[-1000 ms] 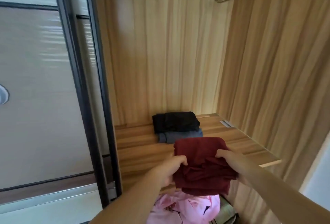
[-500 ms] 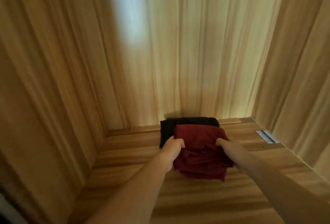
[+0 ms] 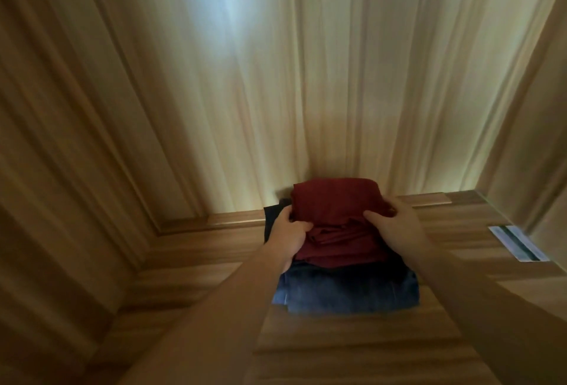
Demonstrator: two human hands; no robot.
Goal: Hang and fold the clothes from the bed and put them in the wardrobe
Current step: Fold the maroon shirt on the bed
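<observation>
A folded dark red garment (image 3: pixel 336 209) sits on top of a small stack at the back of the wooden wardrobe shelf (image 3: pixel 352 344). Under it lie a black folded garment (image 3: pixel 271 216) and a blue denim one (image 3: pixel 346 289). My left hand (image 3: pixel 288 236) grips the red garment's left side, fingers curled into the folds. On the right side my right hand (image 3: pixel 395 225) holds it, thumb on top. Both forearms reach in from the bottom of the view.
The wardrobe's wooden back wall (image 3: pixel 306 78) stands right behind the stack, with side walls left (image 3: pixel 61 170) and right (image 3: pixel 534 154). A small white and dark card (image 3: pixel 518 243) lies on the shelf by the right wall.
Both hands have carried the red garment forward and onto the black and denim stack. The view has moved deeper into the wardrobe and the denim layer has come into sight below.
</observation>
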